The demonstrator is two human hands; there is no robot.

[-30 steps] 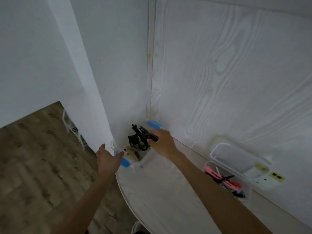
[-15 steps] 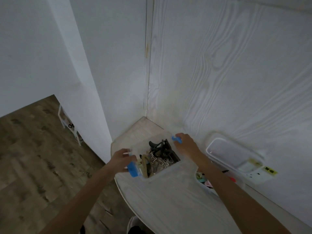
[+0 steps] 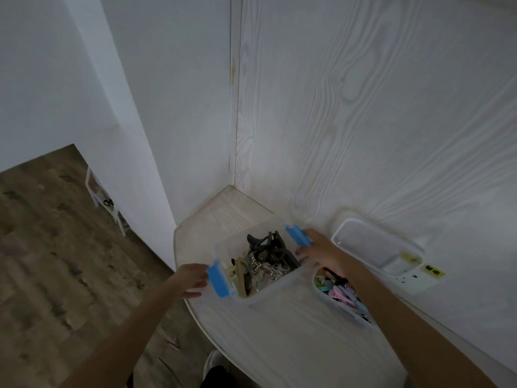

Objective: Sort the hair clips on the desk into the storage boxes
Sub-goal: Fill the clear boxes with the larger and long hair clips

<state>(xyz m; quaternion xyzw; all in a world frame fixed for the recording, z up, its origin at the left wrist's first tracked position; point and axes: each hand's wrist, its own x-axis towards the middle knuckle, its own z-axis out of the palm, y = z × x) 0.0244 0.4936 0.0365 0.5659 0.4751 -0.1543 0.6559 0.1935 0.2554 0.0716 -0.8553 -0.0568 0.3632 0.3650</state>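
Left hand (image 3: 188, 280) at the near blue latch (image 3: 219, 281) of the clear storage box (image 3: 268, 289); fingers extended against the box end, not curled round it. Box sits on the bench (image 3: 293, 340), open, holding dark claw clips (image 3: 265, 246) and metal hair clips (image 3: 268, 271). Second box (image 3: 342, 294), pastel clips, just right of it. Right hand (image 3: 321, 252) at the far latch (image 3: 298, 236); grip cannot be told. Loose lid (image 3: 377, 245) leans on the wall beyond. Judgement: box being placed; next, release both ends, fetch lid.
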